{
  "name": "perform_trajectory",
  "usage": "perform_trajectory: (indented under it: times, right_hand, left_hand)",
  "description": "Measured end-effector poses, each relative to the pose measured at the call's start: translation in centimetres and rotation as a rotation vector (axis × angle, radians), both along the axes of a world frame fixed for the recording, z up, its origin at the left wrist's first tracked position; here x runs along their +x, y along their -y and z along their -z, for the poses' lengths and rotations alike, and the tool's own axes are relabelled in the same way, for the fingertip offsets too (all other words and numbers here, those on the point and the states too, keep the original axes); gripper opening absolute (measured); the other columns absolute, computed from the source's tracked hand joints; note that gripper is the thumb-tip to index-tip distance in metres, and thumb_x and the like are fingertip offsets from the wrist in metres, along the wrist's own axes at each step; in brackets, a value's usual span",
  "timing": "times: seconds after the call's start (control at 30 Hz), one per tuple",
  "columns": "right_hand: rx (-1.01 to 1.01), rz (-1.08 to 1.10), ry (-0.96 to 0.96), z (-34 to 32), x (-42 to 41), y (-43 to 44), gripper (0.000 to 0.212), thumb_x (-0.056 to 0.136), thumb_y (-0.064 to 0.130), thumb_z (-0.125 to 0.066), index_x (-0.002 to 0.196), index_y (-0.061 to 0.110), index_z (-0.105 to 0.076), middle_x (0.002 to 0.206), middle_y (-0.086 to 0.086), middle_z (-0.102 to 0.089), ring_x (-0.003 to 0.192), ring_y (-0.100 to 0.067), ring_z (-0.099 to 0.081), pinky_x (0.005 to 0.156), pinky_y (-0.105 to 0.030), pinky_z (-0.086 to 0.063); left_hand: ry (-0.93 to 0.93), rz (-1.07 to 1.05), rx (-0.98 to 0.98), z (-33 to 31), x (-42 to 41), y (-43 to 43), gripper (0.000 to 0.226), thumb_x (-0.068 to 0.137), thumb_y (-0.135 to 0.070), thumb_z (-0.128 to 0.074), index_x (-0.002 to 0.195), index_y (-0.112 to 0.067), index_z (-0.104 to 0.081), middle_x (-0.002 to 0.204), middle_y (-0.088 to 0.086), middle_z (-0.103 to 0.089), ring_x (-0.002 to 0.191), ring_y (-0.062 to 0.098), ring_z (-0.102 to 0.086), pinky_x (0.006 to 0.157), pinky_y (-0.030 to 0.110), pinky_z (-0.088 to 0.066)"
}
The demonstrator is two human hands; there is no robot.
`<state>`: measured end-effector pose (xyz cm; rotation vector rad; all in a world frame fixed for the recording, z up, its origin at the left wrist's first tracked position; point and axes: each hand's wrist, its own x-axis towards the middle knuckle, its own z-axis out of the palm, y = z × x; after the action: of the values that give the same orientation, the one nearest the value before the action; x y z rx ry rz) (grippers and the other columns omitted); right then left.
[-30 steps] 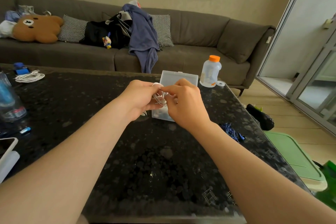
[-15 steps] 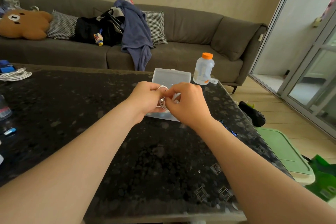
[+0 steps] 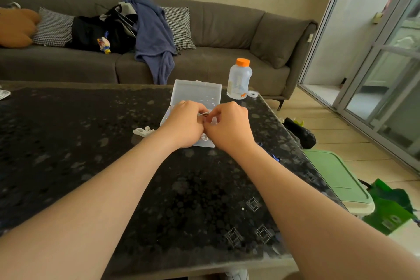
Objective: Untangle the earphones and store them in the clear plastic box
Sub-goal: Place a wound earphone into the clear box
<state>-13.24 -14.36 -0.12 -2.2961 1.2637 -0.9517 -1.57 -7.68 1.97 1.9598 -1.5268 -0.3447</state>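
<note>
The clear plastic box [image 3: 197,93] lies open on the black stone table [image 3: 113,154], its lid raised toward the sofa. My left hand [image 3: 184,126] and my right hand [image 3: 229,126] are pressed together just over the box's tray, both pinching the white earphones [image 3: 204,114]. Only a short loop of cable shows between the fingers, and another bit shows under my left hand at the tray's front edge. The rest of the earphones is hidden by my hands.
A small white plastic piece [image 3: 143,131] lies left of the box. A bottle with an orange cap [image 3: 239,79] stands behind the box to the right, a tape ring beside it. A blue cord [image 3: 271,154] lies near the table's right edge. A grey sofa [image 3: 227,36] sits behind.
The view has swung to the right. My hands have lowered closer onto the box's tray, still holding the earphones. The white piece left of the box has come into sight.
</note>
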Motion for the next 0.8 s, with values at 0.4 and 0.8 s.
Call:
perform_trajectory:
  times: [0.4,0.8]
  right_hand:
    - [0.140,-0.127,0.162,-0.1,-1.9,-0.1,0.062,0.081,0.017,-0.087,0.134,0.020,-0.056,0.087,0.009,-0.070,0.083,-0.008,-0.069,0.085,-0.029,-0.060]
    - [0.083,-0.071,0.187,-0.4,-1.3,0.6,0.023,0.093,0.025,-0.078,0.115,0.016,-0.079,0.100,0.004,-0.078,0.085,-0.006,-0.072,0.077,-0.016,-0.057]
  left_hand:
    - [-0.020,0.011,-0.058,-0.4,-0.4,-0.1,0.032,0.107,-0.010,-0.059,0.136,-0.019,-0.067,0.128,0.007,-0.070,0.112,0.022,-0.065,0.095,0.032,-0.053]
    - [-0.219,0.015,-0.092,-0.1,0.5,0.0,0.022,0.107,-0.018,-0.062,0.123,-0.022,-0.076,0.113,-0.001,-0.077,0.106,0.021,-0.071,0.102,0.045,-0.058]
